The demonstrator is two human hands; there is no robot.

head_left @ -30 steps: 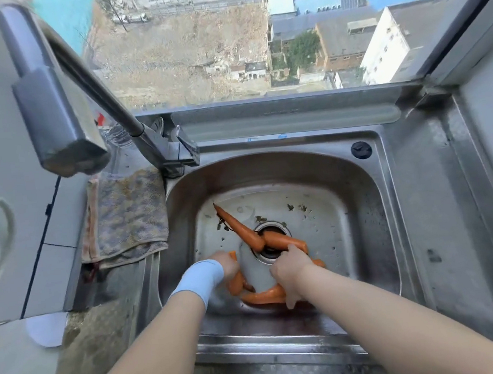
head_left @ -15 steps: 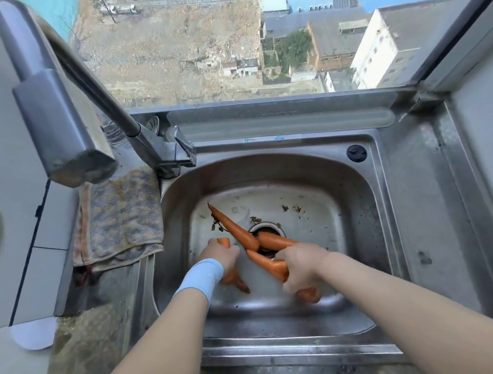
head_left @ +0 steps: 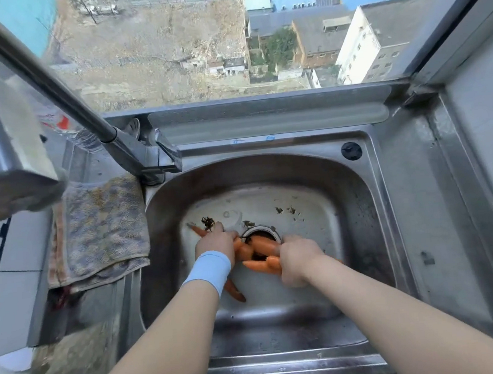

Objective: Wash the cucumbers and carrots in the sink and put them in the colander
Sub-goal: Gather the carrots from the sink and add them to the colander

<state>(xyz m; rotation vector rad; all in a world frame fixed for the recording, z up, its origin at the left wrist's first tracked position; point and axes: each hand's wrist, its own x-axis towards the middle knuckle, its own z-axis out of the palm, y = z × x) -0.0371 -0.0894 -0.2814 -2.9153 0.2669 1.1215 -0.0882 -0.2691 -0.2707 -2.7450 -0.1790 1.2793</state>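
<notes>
Several orange carrots (head_left: 259,246) lie bunched over the drain in the steel sink (head_left: 357,207). My left hand (head_left: 214,243), with a light blue wristband, grips a long carrot whose thin tip pokes out at the upper left. Under that wrist another carrot (head_left: 235,292) shows its end. My right hand (head_left: 298,260) is curled over the carrots on the right of the drain and grips them. No water runs from the tap (head_left: 135,154). No cucumbers or colander are in view.
A folded towel (head_left: 97,229) lies on the counter left of the sink. The tap's long spout reaches up and left, close to the camera. Bits of green debris dot the sink floor. A window ledge runs behind the sink, steel draining surface to the right.
Both hands have moved toward the drain and drawn the carrots together there. The left hand slid up onto the long carrot; the right hand brought its carrot up from the front.
</notes>
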